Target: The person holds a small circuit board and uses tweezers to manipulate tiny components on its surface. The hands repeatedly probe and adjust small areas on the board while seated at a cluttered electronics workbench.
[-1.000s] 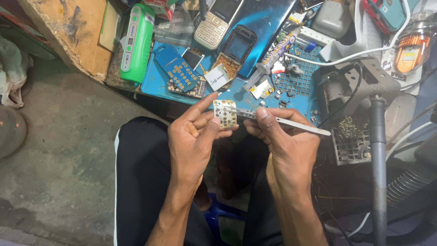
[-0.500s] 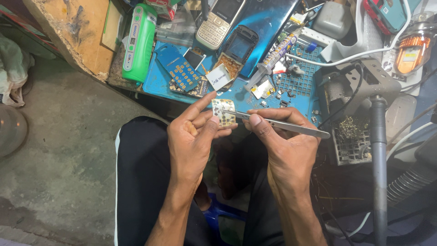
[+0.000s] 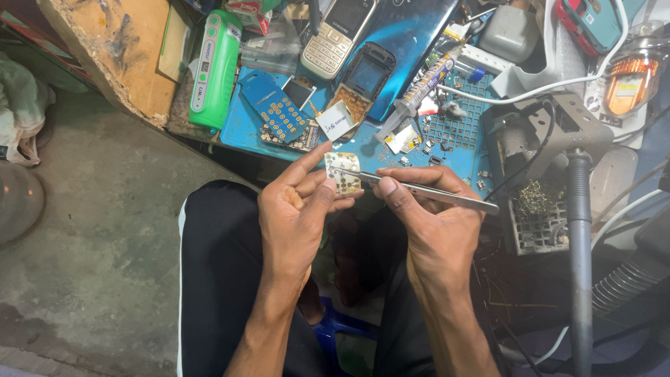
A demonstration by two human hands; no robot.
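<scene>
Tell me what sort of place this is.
Most likely a small mobile phone repair bench. An opened keypad phone and loose parts lie on a blue work mat, and the right hand holds tweezers to a small circuit board.

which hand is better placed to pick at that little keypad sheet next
Right, probably. The right hand holds the tweezers with their tip on the keypad sheet, which the left hand pinches.

Phone repair workshop: dismantled phones (image 3: 363, 80), blue work mat (image 3: 244, 126), tweezers (image 3: 426, 192).
</scene>
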